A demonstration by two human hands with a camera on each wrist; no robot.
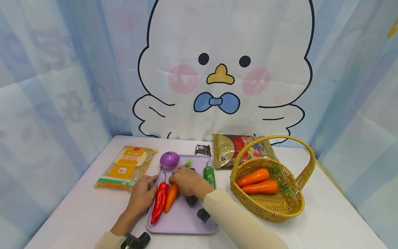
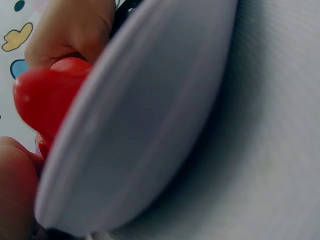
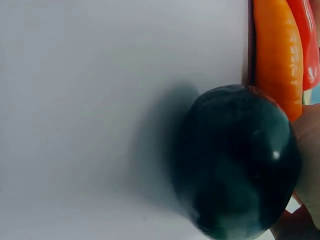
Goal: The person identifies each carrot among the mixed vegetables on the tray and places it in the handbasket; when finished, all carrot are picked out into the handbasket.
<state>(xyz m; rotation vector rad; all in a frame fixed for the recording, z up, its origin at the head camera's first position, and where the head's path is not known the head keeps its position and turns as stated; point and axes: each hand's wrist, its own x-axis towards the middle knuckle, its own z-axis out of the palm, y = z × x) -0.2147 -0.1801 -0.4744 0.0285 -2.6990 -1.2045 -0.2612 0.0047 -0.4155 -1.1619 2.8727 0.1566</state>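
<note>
On a light purple tray [image 1: 181, 226], my right hand [image 1: 188, 180] pinches the upper end of an orange carrot [image 1: 172, 197]. To the carrot's left lies a long red chili pepper [image 1: 160, 204]. A glossy dark vegetable [image 3: 235, 165] sits under my right hand, mostly hidden in the head view; its kind is unclear. At the tray's right side is a green pepper [image 1: 209, 174], partly behind my forearm. My left hand [image 1: 143, 193] holds the tray's left rim, close to the red pepper. A purple onion [image 1: 169, 159] rests at the tray's far left corner.
Right of the tray stands a wicker basket [image 1: 270, 212] with a tall handle and two carrots [image 1: 259, 186] inside. A yellow grain bag [image 1: 125, 166] lies at the left. Behind are a red and gold bag [image 1: 228, 152] and a small dark packet [image 1: 203, 149].
</note>
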